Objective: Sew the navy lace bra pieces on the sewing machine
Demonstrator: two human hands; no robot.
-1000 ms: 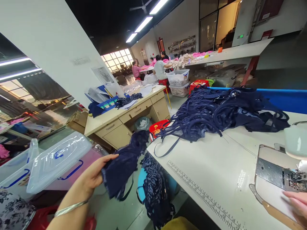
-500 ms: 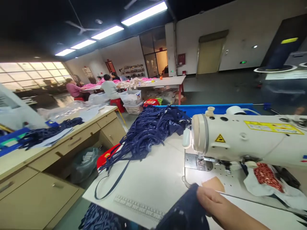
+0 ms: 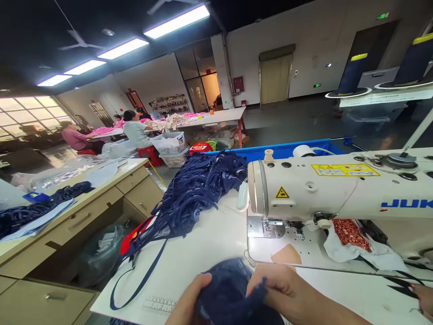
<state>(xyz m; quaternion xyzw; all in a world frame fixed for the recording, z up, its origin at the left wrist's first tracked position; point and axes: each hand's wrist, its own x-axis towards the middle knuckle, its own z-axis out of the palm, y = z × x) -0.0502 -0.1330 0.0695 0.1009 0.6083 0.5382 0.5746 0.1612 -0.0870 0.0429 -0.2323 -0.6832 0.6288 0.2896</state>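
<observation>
A navy blue fabric piece, seemingly a soft curved garment part, is held up between both hands over the front of the sewing table. My left hand grips its left side, thumb on top and the other fingers mostly hidden. At the right, my right hand pinches a folded edge of the same piece. Just beyond the hands stands a white sewing machine, its presser foot over the metal plate. A large heap of navy pieces with straps lies at the table's left.
One loose navy strap loops near the table's left edge, by a printed ruler. A tan patch and a white cloth with red scraps lie by the machine. A drawer desk stands left; people sit at a far table.
My left hand has come into view and taken hold of the navy piece, which is now spread between both hands. The view has turned right, showing more of the machine.
</observation>
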